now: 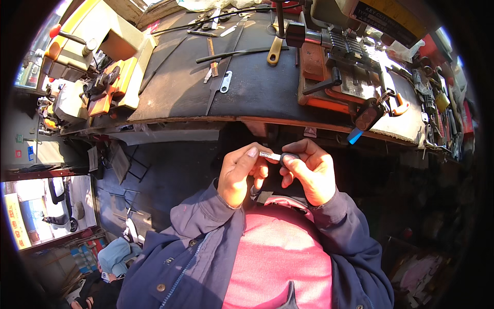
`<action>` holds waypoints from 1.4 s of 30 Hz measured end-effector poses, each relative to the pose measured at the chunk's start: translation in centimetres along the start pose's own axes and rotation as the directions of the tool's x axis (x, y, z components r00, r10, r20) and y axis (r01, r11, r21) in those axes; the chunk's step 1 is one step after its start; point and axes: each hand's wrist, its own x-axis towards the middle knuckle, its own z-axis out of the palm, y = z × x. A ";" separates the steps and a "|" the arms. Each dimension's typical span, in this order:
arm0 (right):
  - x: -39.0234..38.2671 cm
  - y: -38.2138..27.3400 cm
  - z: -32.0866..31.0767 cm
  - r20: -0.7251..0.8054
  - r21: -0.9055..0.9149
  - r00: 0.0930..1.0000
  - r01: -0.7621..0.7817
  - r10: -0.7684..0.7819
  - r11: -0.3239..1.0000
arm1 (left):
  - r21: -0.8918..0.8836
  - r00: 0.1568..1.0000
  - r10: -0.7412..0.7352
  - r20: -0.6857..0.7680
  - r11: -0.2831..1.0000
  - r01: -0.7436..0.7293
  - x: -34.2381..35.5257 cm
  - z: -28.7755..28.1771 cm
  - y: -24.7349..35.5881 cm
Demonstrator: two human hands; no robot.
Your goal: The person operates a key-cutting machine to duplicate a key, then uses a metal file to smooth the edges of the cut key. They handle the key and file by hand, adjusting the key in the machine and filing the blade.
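Observation:
In front of my chest, below the bench's front edge, I hold a key (270,155) with a silver blade and a dark head. My left hand (237,174) pinches the blade's tip between thumb and fingers. On the other side, my right hand (315,172) grips the dark head, which the fingers partly cover. The key lies roughly level between both hands, sunlight falling on it.
The dark bench (170,103) carries flat files (218,77), a yellow-handled tool (275,51) and a small silver wrench-like piece (226,82). A key-cutting machine (314,59) stands right, a cream machine (121,38) left. A dark key fob (366,116) overhangs the front edge.

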 end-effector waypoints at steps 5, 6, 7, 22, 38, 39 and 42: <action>-0.4 0.5 -0.3 0.002 0.012 0.999 0.047 -0.047 0.999 | 0.015 1.000 0.006 -0.004 1.000 -0.006 -0.2 0.6 -0.2; -0.5 0.6 -0.3 -0.003 0.013 0.998 0.060 -0.060 0.998 | 0.026 1.000 0.000 -0.011 1.000 0.001 -0.2 0.6 -0.3; -0.5 0.7 -0.4 -0.008 0.014 0.997 0.074 -0.074 0.997 | 0.037 1.000 -0.006 -0.018 0.999 0.007 -0.2 0.6 -0.3; -1.0 -0.1 -2.0 0.053 0.076 0.998 -0.033 0.029 0.997 | 0.388 0.995 0.098 -0.003 0.917 -0.089 0.2 2.0 -0.2; 0.5 -18.3 -1.4 0.354 -0.922 0.565 0.345 -0.746 -0.176 | 0.657 0.569 0.768 0.295 0.269 -0.704 7.5 4.2 11.3; 1.1 -18.5 -1.3 0.381 -0.915 0.547 0.337 -0.746 -0.221 | 0.678 0.545 0.780 0.308 0.223 -0.701 8.1 4.6 11.8; 2.3 -18.7 -1.3 0.429 -0.903 0.542 0.279 -0.723 -0.327 | 0.719 0.503 0.789 0.353 0.115 -0.686 9.5 5.0 12.7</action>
